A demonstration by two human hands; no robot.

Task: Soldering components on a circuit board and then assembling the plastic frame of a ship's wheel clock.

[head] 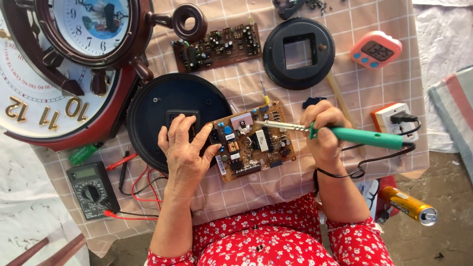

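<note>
The left hand [183,148] lies spread, fingers open, on the brown circuit board [253,140] and the black round clock back [172,116] beneath it. The right hand [322,130] grips a green-handled soldering iron [345,134] (tip over the board's middle). Farther off lie a second circuit board [217,47] and a black ring [298,53].

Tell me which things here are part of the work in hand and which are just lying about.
In hand:
soldering iron, held in right hand
brown circuit board, steadied by left hand

Lying about:
multimeter
pink timer
second circuit board
black round clock back
ship's-wheel clock
yellow can
</note>
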